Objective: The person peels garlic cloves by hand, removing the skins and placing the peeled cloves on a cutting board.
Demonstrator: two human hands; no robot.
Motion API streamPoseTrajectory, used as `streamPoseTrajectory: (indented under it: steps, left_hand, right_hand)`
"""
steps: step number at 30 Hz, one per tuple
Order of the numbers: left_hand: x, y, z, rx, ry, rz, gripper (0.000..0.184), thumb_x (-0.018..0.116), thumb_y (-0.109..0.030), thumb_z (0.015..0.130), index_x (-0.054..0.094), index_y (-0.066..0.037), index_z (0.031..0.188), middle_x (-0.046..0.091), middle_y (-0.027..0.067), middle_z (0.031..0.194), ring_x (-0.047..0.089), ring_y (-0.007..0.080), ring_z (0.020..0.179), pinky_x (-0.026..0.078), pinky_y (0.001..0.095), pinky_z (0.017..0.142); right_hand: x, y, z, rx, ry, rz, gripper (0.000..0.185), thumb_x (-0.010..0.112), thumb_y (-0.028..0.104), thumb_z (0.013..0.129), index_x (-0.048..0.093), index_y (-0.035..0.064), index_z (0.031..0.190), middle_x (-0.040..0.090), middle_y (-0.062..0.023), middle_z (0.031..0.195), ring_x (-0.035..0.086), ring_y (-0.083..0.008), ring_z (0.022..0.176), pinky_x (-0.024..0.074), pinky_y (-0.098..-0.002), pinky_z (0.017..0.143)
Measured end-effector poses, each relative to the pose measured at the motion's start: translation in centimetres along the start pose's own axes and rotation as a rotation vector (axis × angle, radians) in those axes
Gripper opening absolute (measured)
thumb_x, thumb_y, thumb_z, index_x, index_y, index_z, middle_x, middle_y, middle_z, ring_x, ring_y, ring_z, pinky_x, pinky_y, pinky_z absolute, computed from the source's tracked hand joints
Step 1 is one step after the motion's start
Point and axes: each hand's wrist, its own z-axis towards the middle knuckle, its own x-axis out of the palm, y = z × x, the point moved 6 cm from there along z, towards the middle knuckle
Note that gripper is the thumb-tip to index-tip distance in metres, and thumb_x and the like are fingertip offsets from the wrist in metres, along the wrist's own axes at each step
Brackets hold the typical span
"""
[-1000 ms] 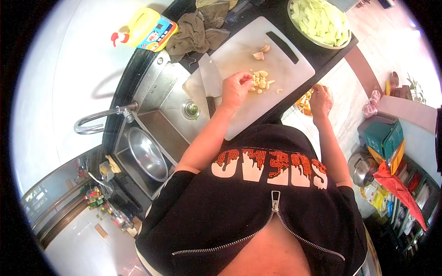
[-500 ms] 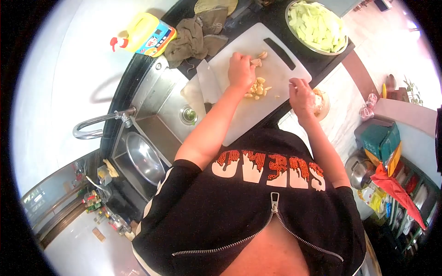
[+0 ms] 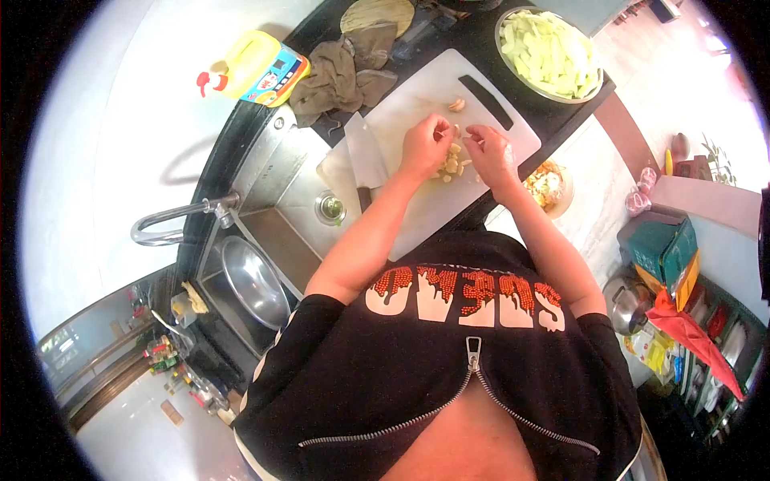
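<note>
Over the white cutting board (image 3: 417, 208), both my hands meet close together. My left hand (image 3: 425, 148) is closed in a pinch around a garlic clove (image 3: 456, 131), of which only a small part shows. Beside it, the fingers of my right hand (image 3: 493, 160) are pinched together near the same clove; what they hold is hidden. Peeled garlic pieces (image 3: 451, 164) lie in a small heap under my hands. Farther up the board is a single unpeeled garlic clove (image 3: 457, 105). A cleaver (image 3: 365, 152) lies flat along the board's left side, handle toward me.
A bowl of sliced pale green vegetable (image 3: 549, 56) stands at the back right. Below the counter edge is a container with peelings (image 3: 548, 184). To the left are a sink (image 3: 301, 176), faucet (image 3: 180, 220), metal basin (image 3: 255, 280), grey cloth (image 3: 333, 76) and yellow detergent bottle (image 3: 265, 68).
My right hand has moved left from above the peelings container to the board, beside my left hand. My left hand has shifted slightly toward me with the clove.
</note>
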Motion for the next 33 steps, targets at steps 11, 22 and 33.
streamPoseTrajectory:
  steps: [11,22,33]
  left_hand:
    - [0.0,1.1,-3.4,-0.287,0.108,-0.497,0.014,0.06,-0.014,0.085,0.057,-0.001,0.088,0.06,0.0039,0.072,0.057,0.0082,0.064,0.047,0.0222,0.058]
    - [0.5,1.2,-4.4,-0.439,0.155,-0.749,0.014,0.057,-0.01,0.086,0.056,-0.001,0.096,0.062,0.0068,0.083,0.061,0.0136,0.07,0.052,0.025,0.063]
    - [0.9,1.8,-5.3,-0.527,0.25,-0.979,0.021,0.057,-0.012,0.087,0.056,-0.001,0.105,0.062,0.0069,0.093,0.062,0.0146,0.077,0.053,0.0254,0.066]
  right_hand:
    - [1.4,0.4,-0.8,0.136,0.142,0.095,0.018,0.059,0.018,0.079,0.068,0.0047,0.088,0.064,-0.0141,0.072,0.062,-0.0208,0.062,0.0486,-0.0321,0.059]
    - [1.8,0.0,-1.5,0.054,0.076,0.146,0.017,0.058,0.015,0.079,0.065,-0.0003,0.082,0.063,-0.0128,0.067,0.061,-0.0189,0.057,0.0488,-0.031,0.054]
    - [2.8,-1.6,-2.1,0.234,0.296,0.512,0.017,0.057,0.013,0.082,0.061,-0.0028,0.087,0.06,-0.0038,0.069,0.053,-0.0087,0.058,0.0447,-0.0225,0.053]
